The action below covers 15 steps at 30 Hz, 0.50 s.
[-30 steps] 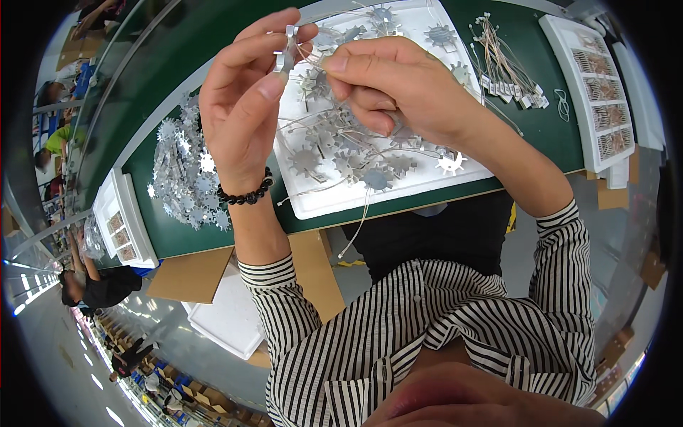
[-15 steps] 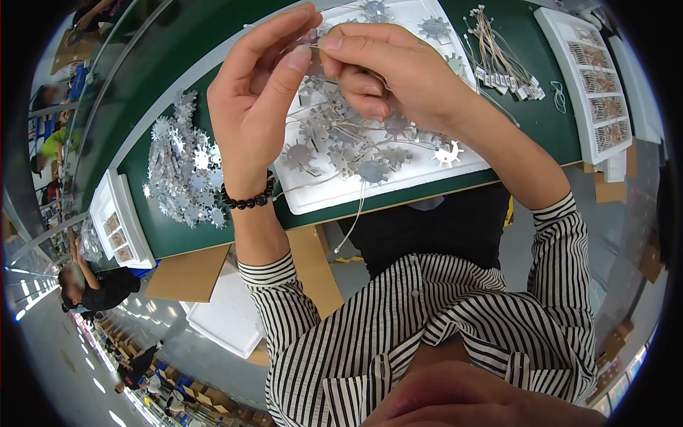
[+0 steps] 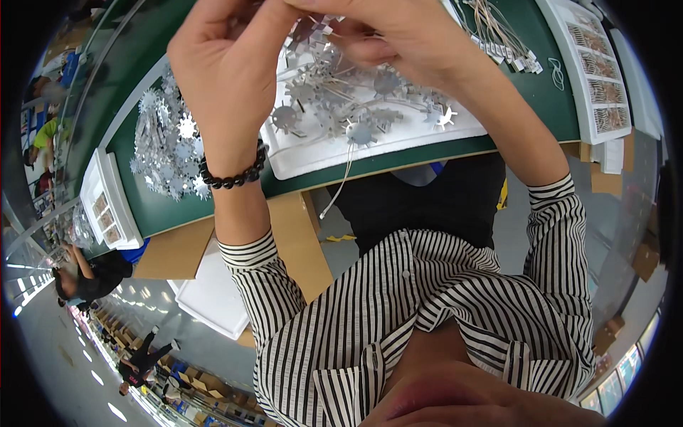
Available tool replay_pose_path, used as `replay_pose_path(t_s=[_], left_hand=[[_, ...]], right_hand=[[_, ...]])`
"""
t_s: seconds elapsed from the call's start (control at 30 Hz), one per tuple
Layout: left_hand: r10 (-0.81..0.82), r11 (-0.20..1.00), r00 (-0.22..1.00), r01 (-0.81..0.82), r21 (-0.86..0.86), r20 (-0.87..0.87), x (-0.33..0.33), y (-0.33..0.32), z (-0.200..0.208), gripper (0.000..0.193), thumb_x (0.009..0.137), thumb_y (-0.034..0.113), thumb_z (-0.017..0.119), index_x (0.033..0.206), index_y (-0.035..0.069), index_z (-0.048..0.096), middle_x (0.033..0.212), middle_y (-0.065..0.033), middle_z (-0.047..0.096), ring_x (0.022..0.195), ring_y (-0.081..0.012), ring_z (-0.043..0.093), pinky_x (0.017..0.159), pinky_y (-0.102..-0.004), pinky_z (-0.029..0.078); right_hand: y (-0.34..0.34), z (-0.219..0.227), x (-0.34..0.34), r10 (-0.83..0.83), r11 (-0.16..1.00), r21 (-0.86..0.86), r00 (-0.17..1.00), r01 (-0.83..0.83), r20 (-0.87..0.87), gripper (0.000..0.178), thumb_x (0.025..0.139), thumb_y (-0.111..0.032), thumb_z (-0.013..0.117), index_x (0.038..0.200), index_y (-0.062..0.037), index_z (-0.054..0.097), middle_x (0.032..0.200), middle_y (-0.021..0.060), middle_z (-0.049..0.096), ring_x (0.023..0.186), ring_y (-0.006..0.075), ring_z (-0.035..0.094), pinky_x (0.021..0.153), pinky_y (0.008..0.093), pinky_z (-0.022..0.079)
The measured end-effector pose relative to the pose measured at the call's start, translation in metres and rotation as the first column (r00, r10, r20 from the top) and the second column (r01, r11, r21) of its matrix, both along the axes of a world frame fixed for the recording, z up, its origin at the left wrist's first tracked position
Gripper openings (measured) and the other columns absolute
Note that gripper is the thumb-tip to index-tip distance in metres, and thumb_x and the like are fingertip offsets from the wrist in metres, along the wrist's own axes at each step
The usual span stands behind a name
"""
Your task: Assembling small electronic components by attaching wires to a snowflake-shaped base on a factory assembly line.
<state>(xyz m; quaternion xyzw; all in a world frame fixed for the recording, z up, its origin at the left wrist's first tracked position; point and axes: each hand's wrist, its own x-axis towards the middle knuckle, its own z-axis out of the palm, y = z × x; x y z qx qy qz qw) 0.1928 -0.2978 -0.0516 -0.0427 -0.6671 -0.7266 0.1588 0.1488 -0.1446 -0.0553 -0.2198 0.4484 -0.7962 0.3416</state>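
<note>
At the top edge my left hand [image 3: 228,78] and my right hand [image 3: 405,35] meet, thumbs close together and fingers bent inward. Their fingertips are partly cut off by the picture's edge, so what they pinch is hidden. Below them a white foam tray [image 3: 299,165] bears several silver gear-shaped metal plates with thin pale wires. One round plate [image 3: 361,132] lies near the tray's front edge, and its white wire [image 3: 346,174] hangs over the table edge. To the left of my left wrist, a heap of silver toothed plates [image 3: 160,142] lies on the green table.
A bundle of connector wires [image 3: 516,53] and a coiled white cord [image 3: 557,75] lie at right. White trays with sectioned parts stand at the table's right [image 3: 569,35] and left [image 3: 92,174] ends. Cardboard [image 3: 174,252] and a white foam lid [image 3: 217,299] are below. Another person [image 3: 96,274] works at left.
Both hands now sit higher in the picture, partly past its top edge. The thin wire seen between their fingertips is out of sight. The whole scene has shifted slightly up and left.
</note>
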Motion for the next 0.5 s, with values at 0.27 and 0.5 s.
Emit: replay_pose_path(t_s=[0.27, 0.5], left_hand=[[0.322, 0.870, 0.937, -0.350, -0.348, -0.137, -0.004, 0.000, 0.024, 0.015, 0.094, 0.002, 0.069, 0.108, -0.002, 0.070, 0.097, -0.0093, 0.072, 0.081, -0.0137, 0.064, 0.074, -0.0208, 0.051], [0.456, 0.636, 0.800, -0.599, -0.487, -0.390, -0.008, 0.002, 0.028, 0.016, 0.094, 0.004, 0.070, 0.110, -0.002, 0.071, 0.093, -0.0088, 0.073, 0.076, -0.0123, 0.065, 0.071, -0.0200, 0.052]], right_hand=[[0.006, 0.008, 0.017, -0.038, 0.960, 0.278, 0.999, 0.029, 0.025, 0.022, 0.100, -0.020, 0.064, 0.104, 0.0003, 0.058, 0.065, 0.0006, 0.050, 0.042, 0.0064, 0.037, 0.036, 0.0197, 0.028], [0.032, 0.001, 0.002, 0.216, 0.898, 0.435, 0.930, -0.069, -0.298, 0.018, 0.096, -0.017, 0.067, 0.094, 0.0002, 0.063, 0.065, 0.0029, 0.055, 0.044, 0.0065, 0.042, 0.038, 0.0195, 0.031]])
